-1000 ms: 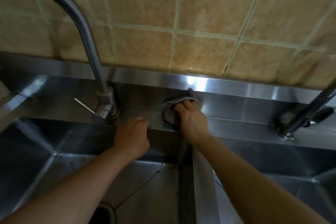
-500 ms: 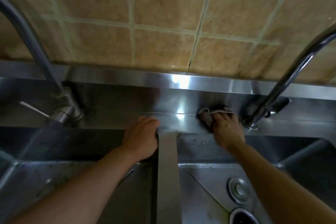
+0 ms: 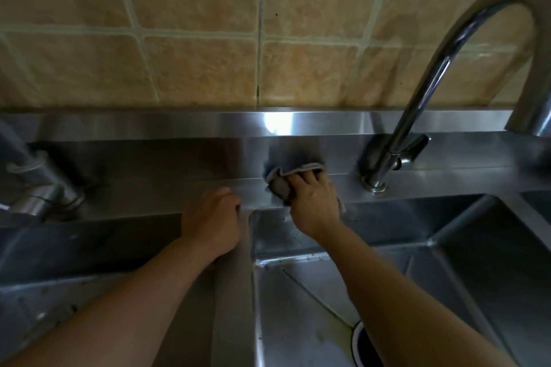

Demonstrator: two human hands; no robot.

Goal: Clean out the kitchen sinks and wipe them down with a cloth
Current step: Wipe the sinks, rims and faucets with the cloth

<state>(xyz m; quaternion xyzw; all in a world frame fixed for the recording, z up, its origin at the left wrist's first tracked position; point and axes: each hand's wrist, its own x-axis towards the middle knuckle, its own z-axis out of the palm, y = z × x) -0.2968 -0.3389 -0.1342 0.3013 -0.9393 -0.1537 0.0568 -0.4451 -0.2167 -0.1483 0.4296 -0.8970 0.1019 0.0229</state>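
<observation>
right now the right hand (image 3: 313,202) is stretched forward over the back ledge (image 3: 167,188) of the steel unit, fingers curled over a bunched grey cloth (image 3: 281,180) and pressing it down onto the ledge, right where the ledge meets the low steel upstand. the right forearm runs up from the lower right, crossing above the right sink (image 3: 387,277), wrist bent slightly inward. the cloth sits just left of the right faucet (image 3: 387,152) base, apart from it, with a small tail of fabric poking out by the heel of the hand. over on the other side, the left hand (image 3: 213,217) rests knuckles-up on the ledge at the top of the divider (image 3: 234,292) between the two basins, fingers curled under; whether they grip the edge i cannot tell, nothing shows in them. the left forearm comes in low from the bottom left across the left sink (image 3: 74,262). a drain opening (image 3: 365,345) peeks out beside the right forearm. tan tiled wall (image 3: 208,24) fills the top.
</observation>
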